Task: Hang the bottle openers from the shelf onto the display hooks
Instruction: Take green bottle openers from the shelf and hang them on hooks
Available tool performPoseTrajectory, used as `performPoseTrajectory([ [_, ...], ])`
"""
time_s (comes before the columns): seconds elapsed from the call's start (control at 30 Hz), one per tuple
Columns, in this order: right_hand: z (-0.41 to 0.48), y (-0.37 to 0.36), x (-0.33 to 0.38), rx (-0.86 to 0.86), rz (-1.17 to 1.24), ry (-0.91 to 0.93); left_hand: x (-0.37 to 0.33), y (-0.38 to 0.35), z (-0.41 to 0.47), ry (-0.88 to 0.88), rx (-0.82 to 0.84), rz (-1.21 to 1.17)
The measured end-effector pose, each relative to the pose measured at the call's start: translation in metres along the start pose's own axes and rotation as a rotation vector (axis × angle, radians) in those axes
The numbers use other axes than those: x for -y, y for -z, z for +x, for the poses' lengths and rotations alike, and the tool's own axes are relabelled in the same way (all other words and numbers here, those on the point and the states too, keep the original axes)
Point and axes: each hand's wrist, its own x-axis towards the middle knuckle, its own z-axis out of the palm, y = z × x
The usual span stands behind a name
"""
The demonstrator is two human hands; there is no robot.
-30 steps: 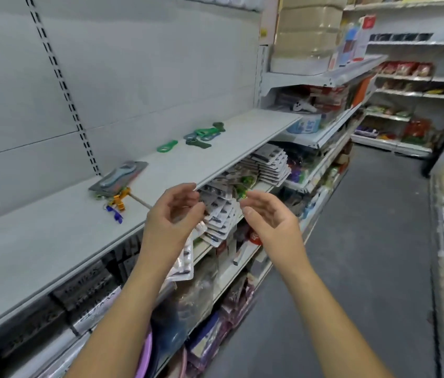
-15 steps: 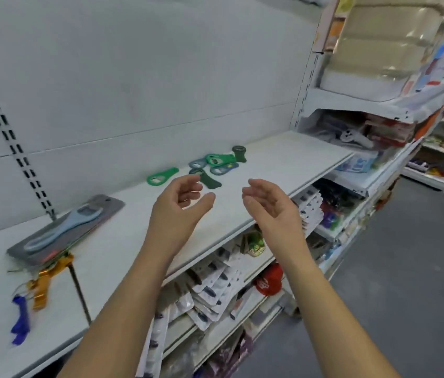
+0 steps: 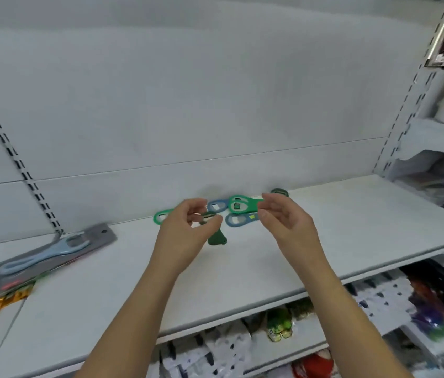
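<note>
Both hands, a second ago out by the shelf's front edge, now reach toward its back edge. The left hand point(image 3: 185, 230) and right hand point(image 3: 286, 225), fingers loosely curled and empty, flank the bottle openers point(image 3: 238, 207); pick-up looks imminent. The shelf point(image 3: 351, 227) offers room rightward; a grey carded utensil point(image 3: 52, 249) lies at the left.

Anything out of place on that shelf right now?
Yes. Green and blue plastic bottle openers lie in a loose overlapping heap on the white shelf, unhung. Further left, a grey carded pack with a pale blue tool lies askew, an orange strip beside it.
</note>
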Motion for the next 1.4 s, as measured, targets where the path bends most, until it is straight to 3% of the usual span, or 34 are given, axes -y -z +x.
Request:
performPoseTrajectory([
  [0.2,0.052,0.021,-0.008,0.153,-0.269,-0.058,-0.003,-0.030,0.013,0.112,-0.001,0.491],
  [0.33,0.082,0.015,-0.011,0.268,-0.531,0.008,0.000,-0.039,0.022,0.171,0.001,0.824],
  [0.5,0.108,0.000,-0.032,0.460,-0.859,0.053,0.003,-0.036,0.027,0.295,0.050,0.859],
  [0.67,0.117,-0.006,-0.043,0.482,-1.001,0.061,0.006,-0.020,0.041,0.399,0.142,0.724],
  [0.9,0.118,0.000,-0.040,0.495,-0.914,-0.034,0.006,-0.020,0.040,0.415,0.151,0.480],
  [1.13,0.114,0.017,-0.040,0.506,-0.836,-0.115,0.002,-0.014,0.008,0.370,-0.085,0.191],
  [1.23,0.106,0.018,-0.037,0.435,-0.762,-0.056,-0.004,0.002,-0.012,0.332,-0.166,0.046],
  [1.3,0.094,0.012,-0.030,0.407,-0.595,-0.048,-0.008,0.017,-0.027,0.296,-0.219,-0.027],
  [1.4,0.066,-0.010,-0.007,0.492,-0.108,-0.159,-0.012,0.040,-0.052,0.245,-0.290,-0.081],
])
